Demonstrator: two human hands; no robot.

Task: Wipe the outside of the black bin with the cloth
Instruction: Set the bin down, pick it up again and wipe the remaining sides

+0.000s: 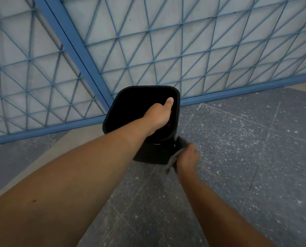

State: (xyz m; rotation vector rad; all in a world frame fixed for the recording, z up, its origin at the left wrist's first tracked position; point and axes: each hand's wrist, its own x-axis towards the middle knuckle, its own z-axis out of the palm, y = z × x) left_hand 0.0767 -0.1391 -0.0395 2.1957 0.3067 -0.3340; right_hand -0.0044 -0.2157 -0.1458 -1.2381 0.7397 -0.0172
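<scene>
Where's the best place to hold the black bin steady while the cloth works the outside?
Grip the rim from above, reaching into the open mouth. The bin is tilted with its opening toward the camera, so the right-hand edge is exposed; the left hand already holds there, thumb along the rim. That leaves the lower outer wall free for the right hand and cloth.

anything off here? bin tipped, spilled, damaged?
The black bin is tilted, mouth toward the camera. That looks deliberate: the left hand grips its rim while the right hand holds the cloth against its lower outside corner. No spill or damage is visible; the inside is too dark to check.
</scene>
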